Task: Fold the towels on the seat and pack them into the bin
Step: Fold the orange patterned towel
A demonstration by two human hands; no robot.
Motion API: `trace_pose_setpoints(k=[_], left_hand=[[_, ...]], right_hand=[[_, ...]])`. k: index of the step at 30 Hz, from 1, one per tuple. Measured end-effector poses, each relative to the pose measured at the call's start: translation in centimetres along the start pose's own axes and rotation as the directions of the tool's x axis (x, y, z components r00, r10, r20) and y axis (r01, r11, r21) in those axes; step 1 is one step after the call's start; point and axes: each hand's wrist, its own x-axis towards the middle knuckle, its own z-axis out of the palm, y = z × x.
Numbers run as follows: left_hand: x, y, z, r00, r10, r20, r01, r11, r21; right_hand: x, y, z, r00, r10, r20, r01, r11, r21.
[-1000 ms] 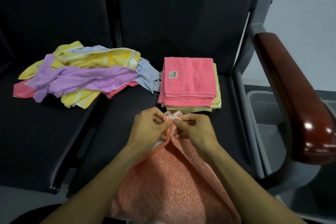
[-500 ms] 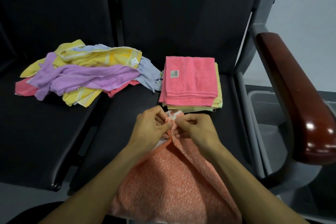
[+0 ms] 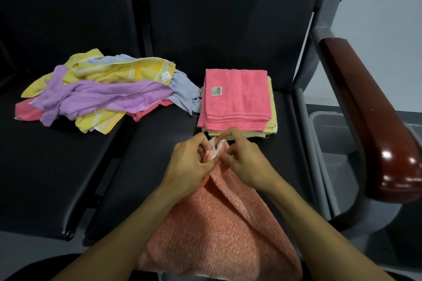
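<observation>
1. Head view, the hands: the left hand [image 3: 190,163] and the right hand [image 3: 245,162] meet over the front part of the black seat [image 3: 159,143], fingers curled, each pinching the top corners of an orange towel [image 3: 214,223]. The pale hem of that towel is bunched between the two sets of fingertips.
2. Head view, the held towel: it hangs from the pinched corners down toward the person, spreading wide below the wrists and draping over the seat's front edge, with a fold line running down from the grip.
3. Head view, beyond the hands: just past the fingertips lies a folded stack [image 3: 237,100], a pink towel with a small white label on top and pale yellow-green layers under it. The right hand's fingers come close to its near edge; contact cannot be told.
4. Head view, far left of the hands: a loose pile of unfolded towels [image 3: 98,89], yellow, lilac, light blue and pink, sprawls across the neighbouring seat.
5. Head view, right of the hands: a dark red armrest [image 3: 374,121] runs alongside, and past it, lower, sits a grey bin [image 3: 328,128], partly hidden.
</observation>
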Motion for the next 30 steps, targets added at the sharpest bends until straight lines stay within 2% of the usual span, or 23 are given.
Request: trace_pose_setpoints(k=[15, 17, 21, 24, 30], left_hand=[[-0.1, -0.1, -0.3, 0.997, 0.032, 0.065, -0.032, 0.999, -0.003], [-0.3, 0.2, -0.5, 0.995, 0.039, 0.087, -0.037, 0.999, -0.018], [-0.3, 0.2, -1.4, 0.99, 0.01, 0.138, -0.006, 1.0, -0.031], [-0.1, -0.5, -2.4, 0.993, -0.05, 0.111, 0.048, 0.999, 0.021], [0.1, -1.2, -4.0, 0.993, -0.108, -0.041, 0.113, 0.986, 0.125]], right_hand=[[1.0, 0.7, 1.1, 0.997, -0.061, 0.052, 0.068, 0.987, -0.144], [1.0, 1.1, 1.0, 0.999, -0.012, 0.048, 0.024, 0.966, -0.256], [0.2, 2.0, 0.3, 0.997, 0.071, -0.007, -0.064, 0.856, -0.513], [-0.2, 2.7, -0.4, 0.991, 0.106, -0.082, -0.134, 0.805, -0.578], [-0.3, 3.1, -1.4, 0.975, 0.129, -0.181, -0.209, 0.804, -0.557]])
